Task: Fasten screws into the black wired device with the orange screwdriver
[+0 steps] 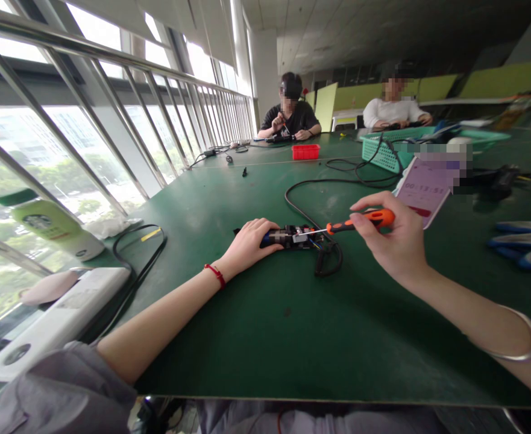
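Observation:
My left hand [249, 244] lies closed over the left end of a small black device [292, 236] with exposed parts, pressing it to the green table [269, 325]. My right hand [394, 238] pinches the orange handle of a screwdriver [360, 222], whose tip points left into the device's middle. A black cable [326, 262] coils from the device's right end and runs back across the table.
A phone [428, 187] showing a timer leans behind my right hand. Blue-handled pliers [525, 244] lie at the right. A red tray [305, 152] and a green basket [385, 150] sit further back. Two other people work at the far end. A white power strip [52, 319] lies left.

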A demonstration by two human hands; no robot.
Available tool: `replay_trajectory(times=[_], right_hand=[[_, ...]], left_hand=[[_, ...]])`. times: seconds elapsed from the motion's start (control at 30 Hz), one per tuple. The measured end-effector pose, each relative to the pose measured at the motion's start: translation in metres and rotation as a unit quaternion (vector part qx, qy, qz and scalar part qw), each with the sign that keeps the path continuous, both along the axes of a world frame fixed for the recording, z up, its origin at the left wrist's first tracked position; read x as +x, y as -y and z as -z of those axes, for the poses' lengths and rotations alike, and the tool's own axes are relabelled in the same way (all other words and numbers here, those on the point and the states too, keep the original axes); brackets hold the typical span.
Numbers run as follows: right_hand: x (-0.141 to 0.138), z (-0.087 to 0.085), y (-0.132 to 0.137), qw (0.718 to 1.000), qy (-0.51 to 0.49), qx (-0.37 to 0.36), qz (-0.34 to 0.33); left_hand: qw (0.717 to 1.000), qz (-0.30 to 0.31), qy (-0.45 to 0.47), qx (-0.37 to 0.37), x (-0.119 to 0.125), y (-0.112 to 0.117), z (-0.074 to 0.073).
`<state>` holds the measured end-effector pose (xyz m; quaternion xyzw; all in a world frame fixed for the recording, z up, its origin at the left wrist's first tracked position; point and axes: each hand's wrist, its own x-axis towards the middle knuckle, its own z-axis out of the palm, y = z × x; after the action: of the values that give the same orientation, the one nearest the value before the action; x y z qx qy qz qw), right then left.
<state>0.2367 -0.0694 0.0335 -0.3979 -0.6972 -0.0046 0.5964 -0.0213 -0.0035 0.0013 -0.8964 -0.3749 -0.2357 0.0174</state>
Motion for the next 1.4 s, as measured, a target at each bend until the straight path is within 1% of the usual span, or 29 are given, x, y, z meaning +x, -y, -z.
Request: replay_trajectory(times=[0.07, 0.17, 0.23, 0.4, 0.57, 0.63, 0.77, 0.83, 0.93, 0.97, 1.03, 1.17, 1.2, 1.33, 1.4], right_hand=[[0.0, -0.002, 0.0, 1.0, 0.001, 0.002, 0.005], [-0.001, -0.001, -0.001, 0.999, -0.006, 0.02, -0.041], [-0.002, -0.001, -0.001, 0.998, 0.001, 0.023, -0.06], [-0.006, -0.001, 0.005, 0.998, 0.033, -0.012, -0.045], [-0.008, 0.001, 0.005, 0.996, -0.031, -0.003, -0.078], [-0.008, 0.001, 0.005, 0.996, -0.038, -0.019, -0.084], [-0.007, 0.0, 0.008, 0.995, 0.008, -0.07, -0.067], [-0.007, 0.0, 0.009, 0.997, 0.004, -0.059, -0.056], [-0.008, 0.0, 0.007, 0.996, -0.039, -0.022, -0.075], [-0.008, 0.0, 0.006, 0.995, -0.05, -0.022, -0.083], [-0.008, 0.001, 0.006, 0.994, -0.043, -0.053, -0.089], [-0.007, 0.0, 0.009, 0.992, 0.007, -0.116, -0.051], [-0.007, 0.0, 0.009, 0.992, 0.008, -0.115, -0.05], [-0.008, 0.002, 0.005, 0.994, -0.04, -0.045, -0.086], [-0.008, 0.003, 0.004, 0.994, -0.059, -0.03, -0.093]], left_hand=[[1.0, 0.004, 0.002, 0.002, 0.0, 0.0, 0.0], [1.0, 0.003, 0.001, 0.011, 0.0, 0.0, 0.0], [1.0, -0.002, -0.001, 0.016, 0.0, -0.001, -0.001], [1.0, -0.007, 0.0, 0.01, 0.0, -0.001, 0.0], [1.0, -0.011, -0.011, -0.003, 0.001, -0.001, 0.001], [1.0, -0.012, -0.013, -0.004, 0.001, -0.001, 0.001], [1.0, -0.014, -0.016, -0.009, 0.002, -0.001, 0.0], [1.0, -0.018, -0.02, -0.013, 0.002, 0.0, -0.001], [0.999, -0.02, -0.024, -0.014, 0.001, 0.0, -0.001], [0.999, -0.02, -0.024, -0.012, 0.001, 0.0, 0.0], [0.999, -0.018, -0.025, -0.008, 0.001, -0.001, 0.001], [0.999, -0.019, -0.027, -0.008, 0.001, -0.001, 0.001], [0.999, -0.02, -0.028, -0.01, 0.001, -0.001, 0.001], [0.999, -0.022, -0.03, -0.014, 0.002, 0.0, 0.0], [0.999, -0.022, -0.03, -0.013, 0.002, 0.0, 0.0]])
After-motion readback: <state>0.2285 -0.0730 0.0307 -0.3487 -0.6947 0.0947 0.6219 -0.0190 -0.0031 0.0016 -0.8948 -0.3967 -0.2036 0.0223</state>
